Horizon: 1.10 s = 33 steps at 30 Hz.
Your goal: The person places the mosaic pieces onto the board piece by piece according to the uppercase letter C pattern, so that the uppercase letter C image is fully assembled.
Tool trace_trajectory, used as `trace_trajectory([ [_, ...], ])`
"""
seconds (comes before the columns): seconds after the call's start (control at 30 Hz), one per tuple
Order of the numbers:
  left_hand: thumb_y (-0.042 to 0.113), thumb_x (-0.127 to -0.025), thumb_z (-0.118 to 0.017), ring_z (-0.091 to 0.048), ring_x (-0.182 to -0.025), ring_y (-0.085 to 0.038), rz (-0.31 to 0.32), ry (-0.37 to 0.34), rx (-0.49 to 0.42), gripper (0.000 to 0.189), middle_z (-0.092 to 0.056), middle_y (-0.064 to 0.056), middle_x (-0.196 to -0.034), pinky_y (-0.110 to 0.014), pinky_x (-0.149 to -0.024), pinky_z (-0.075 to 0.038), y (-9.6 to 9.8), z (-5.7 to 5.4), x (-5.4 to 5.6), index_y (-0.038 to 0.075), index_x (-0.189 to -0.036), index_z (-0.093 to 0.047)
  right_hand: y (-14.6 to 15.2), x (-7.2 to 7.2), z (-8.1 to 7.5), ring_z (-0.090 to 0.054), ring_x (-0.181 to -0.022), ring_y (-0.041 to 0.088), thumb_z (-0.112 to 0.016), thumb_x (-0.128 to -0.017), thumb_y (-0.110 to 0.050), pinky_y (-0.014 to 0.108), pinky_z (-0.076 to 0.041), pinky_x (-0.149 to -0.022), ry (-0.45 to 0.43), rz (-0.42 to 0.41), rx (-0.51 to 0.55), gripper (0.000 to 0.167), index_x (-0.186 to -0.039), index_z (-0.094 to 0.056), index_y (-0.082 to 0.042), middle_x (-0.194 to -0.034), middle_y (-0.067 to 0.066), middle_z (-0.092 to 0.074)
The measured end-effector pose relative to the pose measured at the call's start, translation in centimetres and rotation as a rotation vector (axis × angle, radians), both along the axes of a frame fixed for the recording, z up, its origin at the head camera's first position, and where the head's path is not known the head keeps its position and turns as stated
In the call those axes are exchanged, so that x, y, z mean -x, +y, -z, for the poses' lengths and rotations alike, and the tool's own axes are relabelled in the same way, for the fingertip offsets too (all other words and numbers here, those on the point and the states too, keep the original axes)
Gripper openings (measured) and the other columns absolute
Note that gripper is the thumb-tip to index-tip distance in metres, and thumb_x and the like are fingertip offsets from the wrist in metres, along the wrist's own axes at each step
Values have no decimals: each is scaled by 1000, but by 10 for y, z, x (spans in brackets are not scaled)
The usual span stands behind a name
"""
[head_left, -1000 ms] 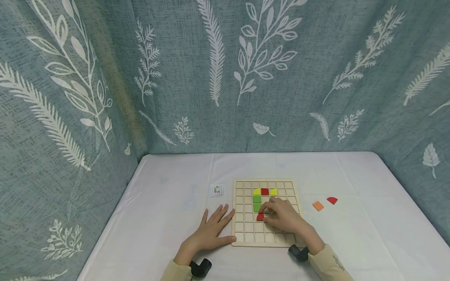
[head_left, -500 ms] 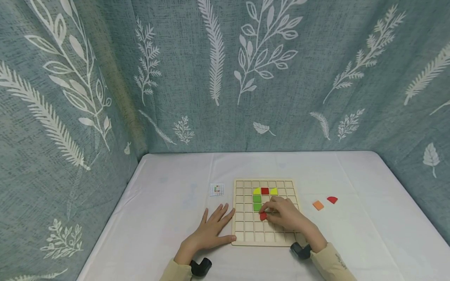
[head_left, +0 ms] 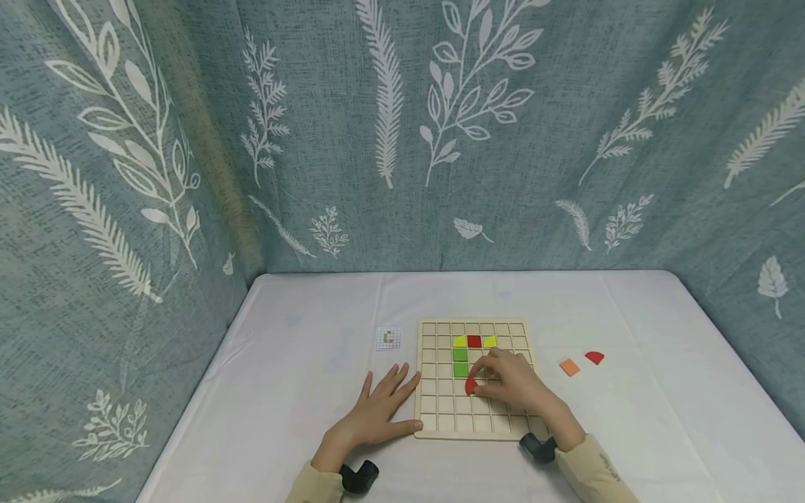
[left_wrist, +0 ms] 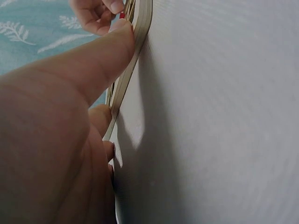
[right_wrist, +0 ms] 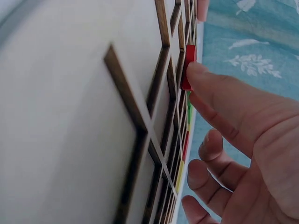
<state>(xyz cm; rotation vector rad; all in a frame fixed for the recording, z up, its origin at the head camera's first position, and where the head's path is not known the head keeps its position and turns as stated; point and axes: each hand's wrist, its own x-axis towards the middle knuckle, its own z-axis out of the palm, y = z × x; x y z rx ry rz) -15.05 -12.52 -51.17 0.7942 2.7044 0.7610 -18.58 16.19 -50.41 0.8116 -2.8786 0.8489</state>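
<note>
Right hand pinches a red piece between thumb and index finger; other fingers bent, holding nothing. Teal curtain, white leaf prints, behind everything. White table below. Wooden grid board on it. Left hand spread beside the board, thumb and index fingertip at its left edge, grasping nothing. Small card, printed pattern, just left of board, past the left hand. On the grid: two green squares in a column, under the left of two yellow pieces; red square between the yellows. Table right of board: orange square, loose red wedge, near each other. Held red piece: over the board, just below the lower green square, slightly right of it; can't tell if it touches the cells. Outline part hidden by fingertips. Probably light, stiff, hard to break; smooth faces might slip. Best hold: opposite side edges, fingertips only; once down in a cell, the walls would likely leave little edge to grab.
</note>
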Motion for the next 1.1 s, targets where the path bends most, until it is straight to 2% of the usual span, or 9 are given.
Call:
trace_trajectory([
  [0.27, 51, -86, -57, -8, -143, -32, 0, -5, 5, 76, -16, -11, -155, -64, -109, 4, 0, -1, 0, 17, -148, -26, -2, -1, -1, -50, -75, 8, -73, -79, -20, 27, -31, -68, -6, 7, 14, 15, -93, -68, -22, -82, -9, -53],
  [0.5, 50, -87, -56, -8, -143, -33, 5, -1, 7, 76, -17, -12, -154, -64, -108, 4, 0, 0, 1, 16, -147, -26, -4, -2, 0, -52, -78, 8, -72, -81, -22, 27, -31, -70, 7, 19, 1, 13, -94, -67, -22, -85, -9, -54],
  [0.8, 52, -86, -56, -7, -143, -31, -13, -7, 17, 77, -16, -10, -155, -63, -109, 5, 1, 0, 1, 18, -148, -26, -10, -5, -3, -51, -78, 9, -79, -71, -35, 27, -31, -70, 33, 47, -18, 26, -91, -67, -22, -84, -8, -54],
  [1.1, 52, -85, -56, -9, -143, -32, -13, -2, -3, 78, -17, -11, -155, -62, -109, 6, 1, 2, 0, 17, -147, -26, -11, -6, -3, -50, -78, 9, -80, -71, -32, 27, -30, -68, 56, 47, -49, 26, -90, -66, -21, -83, -8, -52],
])
